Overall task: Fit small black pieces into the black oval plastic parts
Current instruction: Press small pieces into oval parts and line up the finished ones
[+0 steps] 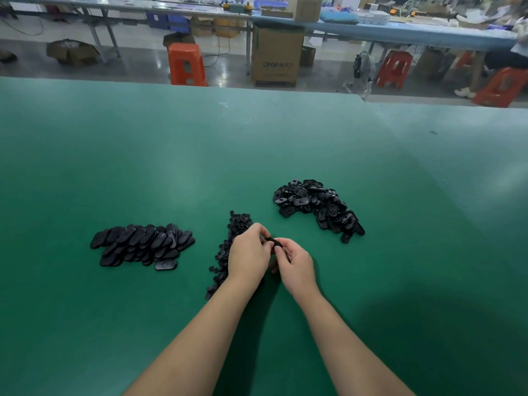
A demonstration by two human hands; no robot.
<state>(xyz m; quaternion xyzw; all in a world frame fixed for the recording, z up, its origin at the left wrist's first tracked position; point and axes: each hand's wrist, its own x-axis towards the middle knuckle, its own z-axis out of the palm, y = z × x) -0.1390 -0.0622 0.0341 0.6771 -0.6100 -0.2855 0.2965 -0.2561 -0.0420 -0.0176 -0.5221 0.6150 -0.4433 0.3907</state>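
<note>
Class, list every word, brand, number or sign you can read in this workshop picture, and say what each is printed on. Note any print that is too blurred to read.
"Qror", roughly, then blurred characters: dark print on the front of the tall cardboard box on the floor beyond the green table. The reading is uncertain.
Black parts on the table: no readable marks.
Boxes and bins on the far benches: any print too small and blurred to read.

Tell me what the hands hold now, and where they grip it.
Both the left hand and right hand pinch one black oval part between their fingertips; the exact grip points are hidden.
</note>
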